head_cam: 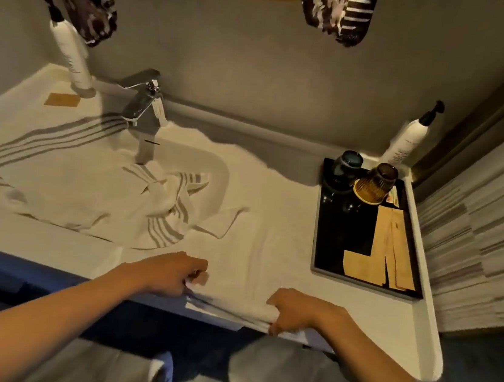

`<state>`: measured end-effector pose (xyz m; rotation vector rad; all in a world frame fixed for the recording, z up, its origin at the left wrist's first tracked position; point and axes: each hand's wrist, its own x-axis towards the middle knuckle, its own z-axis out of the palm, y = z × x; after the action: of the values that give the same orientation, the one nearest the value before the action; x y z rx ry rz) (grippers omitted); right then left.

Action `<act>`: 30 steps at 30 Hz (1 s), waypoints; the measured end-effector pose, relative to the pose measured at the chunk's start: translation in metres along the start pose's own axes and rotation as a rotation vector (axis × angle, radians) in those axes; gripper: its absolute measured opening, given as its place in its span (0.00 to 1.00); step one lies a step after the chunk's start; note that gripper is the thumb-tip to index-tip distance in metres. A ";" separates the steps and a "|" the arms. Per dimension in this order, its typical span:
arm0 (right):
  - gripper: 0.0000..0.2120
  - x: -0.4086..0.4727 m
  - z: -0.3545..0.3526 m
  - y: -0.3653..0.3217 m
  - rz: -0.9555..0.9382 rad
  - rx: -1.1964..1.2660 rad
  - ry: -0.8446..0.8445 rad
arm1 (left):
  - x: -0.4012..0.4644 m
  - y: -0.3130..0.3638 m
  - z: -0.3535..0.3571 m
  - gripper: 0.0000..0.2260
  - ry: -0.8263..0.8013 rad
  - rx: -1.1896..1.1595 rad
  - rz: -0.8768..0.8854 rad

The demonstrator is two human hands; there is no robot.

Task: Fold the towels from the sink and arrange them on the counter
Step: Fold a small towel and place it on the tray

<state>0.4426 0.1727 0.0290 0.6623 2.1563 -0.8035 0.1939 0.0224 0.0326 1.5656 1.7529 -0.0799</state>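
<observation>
Left hand (175, 275) pinching white towel (245, 263) edge, right hand (296, 312) gripping its folded front edge

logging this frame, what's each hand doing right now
Left hand: closed, pinching the near edge of the white towel.
Right hand: closed, gripping the same towel's near edge.

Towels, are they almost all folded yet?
Not yet. No finished folded stack shows. Both hands, left hand and right hand, pinch the near edge of a white towel spread on the counter. A crumpled striped towel still waits in the sink.
</observation>
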 end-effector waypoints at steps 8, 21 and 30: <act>0.18 0.019 -0.051 0.036 0.069 0.482 0.406 | 0.037 -0.041 -0.044 0.11 0.309 -0.756 -0.191; 0.10 0.037 -0.081 0.040 0.302 0.266 0.529 | 0.097 -0.029 -0.049 0.15 0.440 -0.922 0.040; 0.06 0.037 -0.080 0.039 0.280 0.240 0.597 | 0.089 -0.036 -0.062 0.20 0.061 -0.294 -0.252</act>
<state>0.4102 0.2638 0.0308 1.4427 2.4162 -0.7834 0.1371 0.1189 0.0101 1.1445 1.9053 0.0997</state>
